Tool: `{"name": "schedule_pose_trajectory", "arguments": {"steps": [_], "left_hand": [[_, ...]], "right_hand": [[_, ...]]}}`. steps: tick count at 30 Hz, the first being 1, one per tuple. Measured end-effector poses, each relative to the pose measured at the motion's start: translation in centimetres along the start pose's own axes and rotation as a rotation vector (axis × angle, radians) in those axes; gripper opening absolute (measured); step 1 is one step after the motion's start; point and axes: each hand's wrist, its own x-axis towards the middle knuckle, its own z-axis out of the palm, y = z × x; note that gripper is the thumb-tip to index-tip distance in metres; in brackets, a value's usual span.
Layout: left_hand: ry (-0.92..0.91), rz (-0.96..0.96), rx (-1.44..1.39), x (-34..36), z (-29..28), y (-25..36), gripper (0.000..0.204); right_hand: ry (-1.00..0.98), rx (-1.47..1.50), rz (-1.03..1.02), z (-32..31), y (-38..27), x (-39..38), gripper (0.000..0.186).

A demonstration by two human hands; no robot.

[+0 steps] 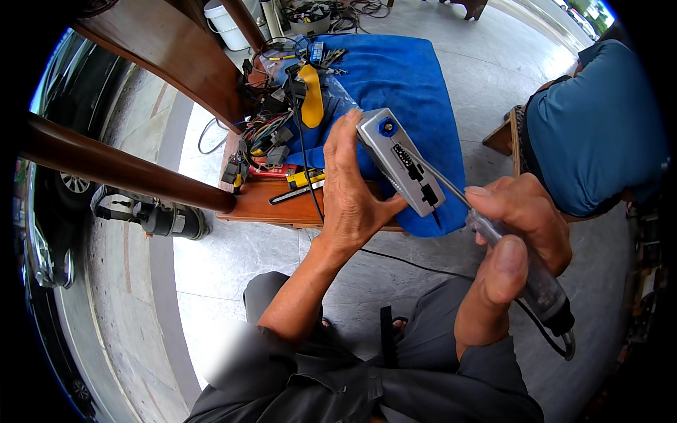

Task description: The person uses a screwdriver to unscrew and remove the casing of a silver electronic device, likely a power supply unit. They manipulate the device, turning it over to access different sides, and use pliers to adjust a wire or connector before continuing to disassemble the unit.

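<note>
My left hand [347, 180] is closed around a silver-grey metal electronic unit [381, 130], held above the table with its socket side turned up. That side has a round blue socket, a row of pins and black slots. In my right hand [518, 229] is a circuit test probe [539, 278] with a clear handle and a black cable leaving its end. Its thin metal shaft runs along the unit's edge toward the pins. Whether the tip touches a pin cannot be told.
A wooden table [264, 206] with a blue cloth [402, 67] bears tangled wires [264, 134], a yellow flat piece [310, 96] and a yellow cutter knife [305, 178]. A person in a blue shirt [596, 127] sits at right. A black cylindrical device [173, 221] stands at left.
</note>
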Motion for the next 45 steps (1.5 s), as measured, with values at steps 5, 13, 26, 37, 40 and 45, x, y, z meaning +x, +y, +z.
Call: {"name": "schedule_pose_trajectory", "arguments": {"steps": [5, 13, 26, 37, 40, 45], "left_hand": [[0.002, 0.017, 0.039, 0.1, -0.1, 0.0, 0.129], [-0.027, -0.001, -0.014, 0.3, -0.1, 0.2, 0.134], [-0.024, 0.060, 0.090, 0.1, 0.3, 0.5, 0.122], [0.004, -0.005, 0.032, -0.4, 0.2, 0.1, 0.125], [0.006, -0.020, 0.049, -0.5, 0.0, 0.2, 0.125], [0.079, 0.068, 0.106, -0.4, 0.4, 0.1, 0.124]], "right_hand": [[0.008, 0.010, 0.003, 0.2, 0.2, -0.1, 0.042], [0.024, 0.037, 0.055, 0.2, 0.2, -0.1, 0.040], [0.024, -0.207, -0.024, -0.2, -1.7, 0.2, 0.046], [-0.118, -0.297, -0.277, 1.0, -1.8, 0.0, 0.034], [-0.119, -0.267, -0.288, 1.3, -1.6, -0.1, 0.032], [-0.143, -0.237, -0.232, 1.7, -2.1, -0.6, 0.033]]}}
